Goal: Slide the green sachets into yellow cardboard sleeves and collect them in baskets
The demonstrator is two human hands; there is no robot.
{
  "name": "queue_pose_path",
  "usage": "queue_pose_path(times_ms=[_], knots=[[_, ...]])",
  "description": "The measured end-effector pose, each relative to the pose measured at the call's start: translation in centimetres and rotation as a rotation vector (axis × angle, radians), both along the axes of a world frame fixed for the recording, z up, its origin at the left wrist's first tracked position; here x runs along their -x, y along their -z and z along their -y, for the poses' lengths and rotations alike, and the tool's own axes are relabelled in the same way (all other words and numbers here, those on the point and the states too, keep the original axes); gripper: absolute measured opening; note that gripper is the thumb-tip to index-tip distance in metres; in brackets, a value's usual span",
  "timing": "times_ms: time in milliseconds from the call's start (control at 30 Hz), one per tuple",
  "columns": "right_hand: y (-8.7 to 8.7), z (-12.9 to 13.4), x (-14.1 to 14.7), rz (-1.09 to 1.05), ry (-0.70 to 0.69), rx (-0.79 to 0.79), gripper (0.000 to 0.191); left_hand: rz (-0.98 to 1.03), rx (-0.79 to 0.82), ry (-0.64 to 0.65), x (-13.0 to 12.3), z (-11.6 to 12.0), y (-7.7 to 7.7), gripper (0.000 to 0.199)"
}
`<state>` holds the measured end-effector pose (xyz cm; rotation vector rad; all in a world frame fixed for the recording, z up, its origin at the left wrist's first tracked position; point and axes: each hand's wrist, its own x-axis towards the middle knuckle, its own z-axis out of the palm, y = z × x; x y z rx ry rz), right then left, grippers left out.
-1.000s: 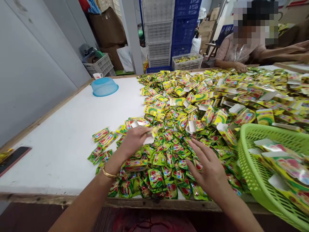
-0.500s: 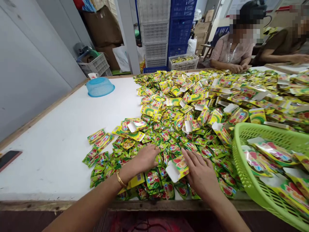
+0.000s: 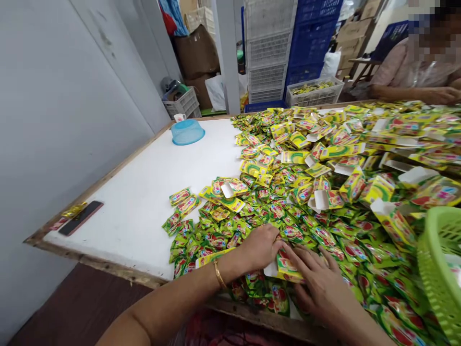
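Note:
A small yellow-and-green carton (image 3: 286,270) with fruit pictures lies in my right hand (image 3: 320,278), whose fingers bend over its far and right sides. A white flap sticks out at the carton's left end. My left hand (image 3: 261,246), with a gold bangle at the wrist, is closed against the carton's upper left side, its fingertips meeting those of my right hand. What its fingers pinch, if anything, is hidden. Under and around both hands spreads a heap of shiny green sachets (image 3: 277,298) with red fruit prints.
Many yellow cartons (image 3: 293,157) cover the table beyond the sachets. At right stands a green basket (image 3: 432,269). A blue basket (image 3: 187,133) and a phone (image 3: 81,217) lie on the white tabletop (image 3: 140,182) at left. A co-worker (image 3: 406,72) sits across the table.
My view has swung left, so things sit further right. My left hand has come over to the carton in my right hand, and the two hands now meet.

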<state>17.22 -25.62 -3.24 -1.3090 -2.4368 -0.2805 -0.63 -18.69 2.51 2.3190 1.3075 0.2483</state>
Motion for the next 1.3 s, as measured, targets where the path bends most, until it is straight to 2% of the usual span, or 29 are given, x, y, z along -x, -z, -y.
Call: queue_pose_path(times_ms=[100, 167, 233, 333, 433, 500, 567, 633, 733, 833, 900, 967, 1033, 1100, 1167, 1200, 1300], knots=[[0.3, 0.1, -0.9, -0.006, 0.074, -0.030, 0.064, 0.137, 0.035, -0.165, 2.4, -1.5, -0.8, 0.020], [0.4, 0.3, -1.7, -0.017, 0.155, -0.045, 0.063, 0.205, 0.084, -0.318, 5.5, -3.1, -1.4, 0.026], [0.4, 0.4, -2.3, -0.028, 0.219, -0.051, 0.066, 0.230, 0.155, -0.412, 8.8, -4.4, -1.5, 0.035], [0.2, 0.1, -1.9, -0.023, 0.240, -0.059, 0.067, 0.165, 0.087, -0.518, 12.4, -5.6, -0.3, 0.044], [-0.2, -0.4, -0.6, -0.011, 0.235, -0.058, 0.063, 0.117, 0.016, -0.577, 13.4, -5.6, 1.6, 0.040], [-0.3, -0.7, 0.3, -0.012, 0.234, -0.042, 0.062, 0.122, 0.016, -0.592, 13.3, -5.4, 2.3, 0.036], [-0.4, -1.0, 1.0, -0.019, 0.230, -0.023, 0.063, 0.125, -0.011, -0.628, 13.0, -5.0, 2.4, 0.030], [-0.5, -1.2, 1.6, -0.035, 0.229, -0.009, 0.062, 0.166, -0.058, -0.652, 12.7, -4.5, 1.9, 0.025], [-1.1, -1.5, 2.6, -0.137, 0.219, 0.010, 0.058, 0.425, -0.024, -0.590, 11.2, -3.3, 0.4, 0.020], [-2.7, -1.8, 4.2, -0.507, 0.212, 0.128, 0.051, 0.712, 0.205, -0.414, 8.1, -1.5, -1.2, 0.019], [-3.9, -2.2, 5.2, -0.861, 0.219, 0.354, 0.046, 0.780, 0.291, -0.288, 5.7, -0.3, -2.0, 0.020], [-4.7, -2.7, 5.9, -1.178, 0.222, 0.629, 0.045, 0.788, 0.260, -0.214, 3.6, 0.7, -2.3, 0.017], [-5.0, -3.0, 6.0, -1.419, 0.233, 0.789, 0.045, 0.777, 0.194, -0.189, 2.3, 1.2, -2.4, 0.014], [-4.9, -2.9, 5.7, -1.598, 0.240, 0.812, 0.043, 0.774, 0.179, -0.205, 1.5, 1.3, -2.5, 0.024], [-4.7, -2.6, 5.4, -1.703, 0.243, 0.781, 0.041, 0.770, 0.231, -0.227, 1.2, 1.1, -2.5, 0.038], [-4.6, -2.4, 5.3, -1.741, 0.236, 0.778, 0.040, 0.777, 0.287, -0.228, 1.1, 0.9, -2.6, 0.039], [-4.6, -1.9, 5.4, -1.862, 0.219, 0.829, 0.037, 0.866, 0.520, -0.186, 1.0, 0.6, -2.5, 0.023]])
